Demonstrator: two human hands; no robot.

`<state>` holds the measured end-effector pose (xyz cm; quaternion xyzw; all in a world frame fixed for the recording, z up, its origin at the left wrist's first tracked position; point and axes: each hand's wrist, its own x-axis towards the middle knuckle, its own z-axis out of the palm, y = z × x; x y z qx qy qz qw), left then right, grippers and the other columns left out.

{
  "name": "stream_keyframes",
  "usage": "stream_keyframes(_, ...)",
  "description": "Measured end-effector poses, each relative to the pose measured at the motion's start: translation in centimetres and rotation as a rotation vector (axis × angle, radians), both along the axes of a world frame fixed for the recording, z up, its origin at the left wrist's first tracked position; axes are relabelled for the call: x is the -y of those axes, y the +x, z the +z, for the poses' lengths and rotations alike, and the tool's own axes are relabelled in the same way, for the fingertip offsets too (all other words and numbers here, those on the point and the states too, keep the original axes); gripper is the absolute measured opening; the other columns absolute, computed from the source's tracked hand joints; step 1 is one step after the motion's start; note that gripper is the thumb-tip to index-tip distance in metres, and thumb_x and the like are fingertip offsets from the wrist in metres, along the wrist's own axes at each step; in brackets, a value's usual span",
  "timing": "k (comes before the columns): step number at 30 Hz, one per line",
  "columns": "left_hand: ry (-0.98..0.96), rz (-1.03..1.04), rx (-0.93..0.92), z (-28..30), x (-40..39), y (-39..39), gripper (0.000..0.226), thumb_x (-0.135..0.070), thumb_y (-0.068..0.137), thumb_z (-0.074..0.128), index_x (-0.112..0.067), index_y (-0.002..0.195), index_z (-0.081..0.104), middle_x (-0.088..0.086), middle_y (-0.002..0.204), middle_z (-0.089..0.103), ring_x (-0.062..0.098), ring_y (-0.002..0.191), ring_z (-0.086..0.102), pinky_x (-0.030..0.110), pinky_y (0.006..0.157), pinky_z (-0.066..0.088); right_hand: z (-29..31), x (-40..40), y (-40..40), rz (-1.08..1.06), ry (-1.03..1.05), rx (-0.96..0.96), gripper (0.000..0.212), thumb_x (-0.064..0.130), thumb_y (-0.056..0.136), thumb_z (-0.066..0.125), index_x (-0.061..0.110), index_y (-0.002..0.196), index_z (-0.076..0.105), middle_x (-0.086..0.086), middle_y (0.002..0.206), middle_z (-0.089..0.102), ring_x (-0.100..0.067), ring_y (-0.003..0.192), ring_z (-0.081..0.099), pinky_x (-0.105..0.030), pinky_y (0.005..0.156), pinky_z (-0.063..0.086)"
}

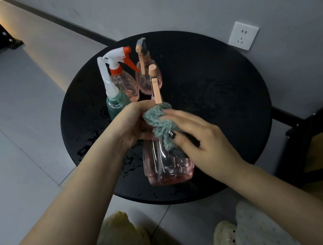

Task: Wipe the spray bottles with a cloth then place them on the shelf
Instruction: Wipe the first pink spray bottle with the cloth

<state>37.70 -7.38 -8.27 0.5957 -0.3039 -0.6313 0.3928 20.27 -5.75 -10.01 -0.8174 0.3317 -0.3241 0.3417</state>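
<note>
Above the round black worktop (214,94), a clear pink plastic spray bottle (168,163) is gripped by the left hand (129,124) while a grey-green knitted cloth (159,120) is pressed against its shoulder by the right hand (198,138), so wiping is judged under way, with the lower body to be wiped next.

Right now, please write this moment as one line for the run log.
step: wiping | left hand: holds clear pink plastic spray bottle | right hand: rubs grey-green knitted cloth on it | waiting on round black table: three bottles
</note>
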Motion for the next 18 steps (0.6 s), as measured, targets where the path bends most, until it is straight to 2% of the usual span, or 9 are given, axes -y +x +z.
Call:
stream_keyframes(4,0.048,0.082,-0.093,-0.1,0.2,0.9,0.026,-0.021,0.09,0.052,-0.015,0.067,0.063,0.0,0.067,0.058,0.015,0.062,0.054,0.027,0.067,0.044,0.2,-1.3,-0.5,0.152,-0.368,-0.15,0.036,0.026,0.094,0.049,0.015,0.127,0.059,0.001,0.135,0.054,-0.026,0.134,0.038,-0.04,0.108,0.037)
stream_keyframes(7,0.051,0.137,-0.012,-0.3,0.4,1.5,0.035,-0.025,0.09,0.054,-0.018,0.058,0.068,-0.004,0.06,0.057,0.013,0.063,0.047,0.027,0.065,0.037,0.4,-1.9,-0.8,0.316,-0.63,-0.252,0.031,0.026,0.092,0.054,0.015,0.12,0.064,0.0,0.129,0.059,-0.032,0.13,0.041,-0.048,0.107,0.035)
stream_keyframes(9,0.047,0.154,-0.013,-0.1,0.4,1.5,0.026,-0.024,0.09,0.055,-0.018,0.066,0.065,-0.004,0.06,0.056,0.013,0.062,0.046,0.026,0.064,0.036,0.4,-1.8,-0.9,0.39,-0.712,-0.293,0.03,0.027,0.093,0.055,0.017,0.119,0.065,0.001,0.129,0.06,-0.031,0.129,0.041,-0.05,0.109,0.032)
stream_keyframes(11,0.04,0.147,-0.042,0.1,0.5,1.3,0.027,-0.024,0.09,0.055,-0.018,0.065,0.066,-0.003,0.061,0.056,0.014,0.063,0.046,0.027,0.066,0.037,0.4,-1.4,-1.1,0.409,-0.721,-0.294,0.029,0.026,0.094,0.054,0.016,0.119,0.065,0.001,0.129,0.06,-0.029,0.129,0.043,-0.05,0.109,0.032)
stream_keyframes(13,0.036,0.122,-0.051,-0.2,0.5,1.2,0.036,-0.025,0.088,0.056,-0.019,0.054,0.067,-0.006,0.058,0.055,0.013,0.061,0.044,0.027,0.065,0.035,0.3,-1.0,-1.2,0.374,-0.662,-0.262,0.03,0.025,0.093,0.055,0.015,0.12,0.064,-0.001,0.13,0.059,-0.028,0.129,0.043,-0.048,0.109,0.032)
stream_keyframes(15,0.033,0.079,-0.07,-0.3,0.5,1.0,0.033,-0.027,0.083,0.06,-0.021,0.052,0.066,-0.006,0.059,0.054,0.013,0.062,0.043,0.028,0.065,0.034,0.2,-0.6,-1.1,0.298,-0.532,-0.196,0.031,0.024,0.094,0.053,0.013,0.121,0.063,-0.002,0.131,0.058,-0.027,0.131,0.041,-0.045,0.109,0.034)
stream_keyframes(18,0.01,0.018,-0.112,-0.2,0.3,0.5,0.023,-0.022,0.078,0.058,-0.018,0.058,0.069,0.001,0.069,0.059,0.017,0.066,0.052,0.03,0.069,0.041,-0.2,0.0,-0.9,0.154,-0.294,-0.114,0.036,0.026,0.094,0.049,0.013,0.126,0.059,0.0,0.135,0.053,-0.021,0.134,0.038,-0.033,0.112,0.031)
